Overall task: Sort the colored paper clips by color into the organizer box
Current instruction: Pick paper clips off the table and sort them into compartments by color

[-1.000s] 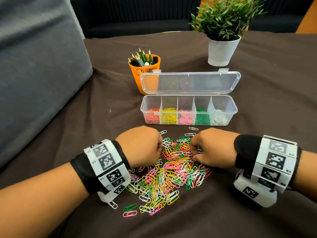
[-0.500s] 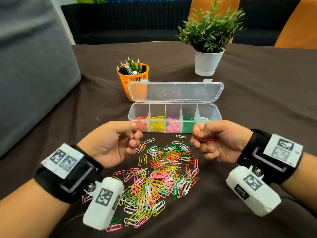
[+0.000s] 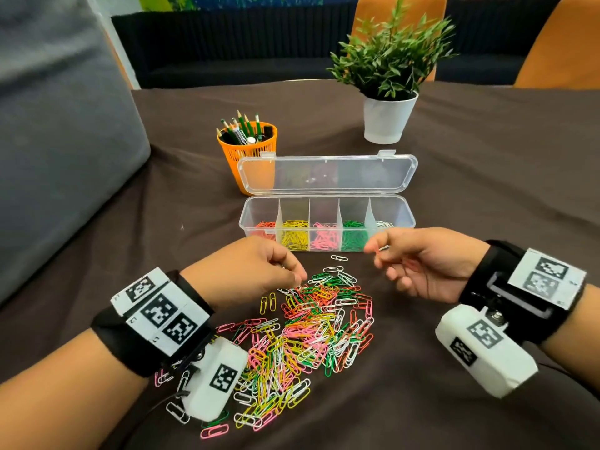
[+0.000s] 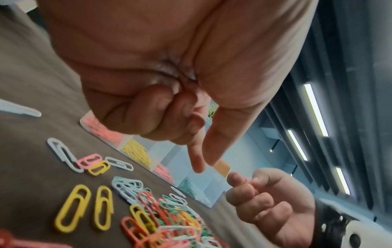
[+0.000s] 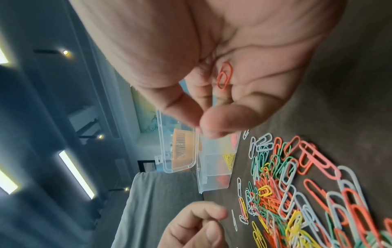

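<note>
A heap of mixed coloured paper clips (image 3: 318, 329) lies on the dark cloth in front of the clear organizer box (image 3: 411, 212). The box's lid (image 3: 328, 173) stands open. Its compartments hold orange, yellow, pink, green and white clips from left to right. My left hand (image 3: 297, 277) hovers over the heap's far-left edge, fingers curled, thumb and forefinger (image 4: 197, 161) pointing down, nothing visible in them. My right hand (image 3: 378, 250) is raised before the box's right end. Its thumb and forefinger pinch a small clip, and an orange clip (image 5: 224, 75) lies in the palm.
An orange mesh cup of pencils (image 3: 250, 151) stands behind the box's left end. A potted plant in a white pot (image 3: 388, 118) sits farther back. A grey cushion (image 3: 58, 157) fills the left side. Two yellow clips (image 3: 268, 302) lie apart from the heap.
Both fists were down in the heap, then lifted. My right hand has risen toward the box's right end with clips. My left hand has turned palm-down over the heap again.
</note>
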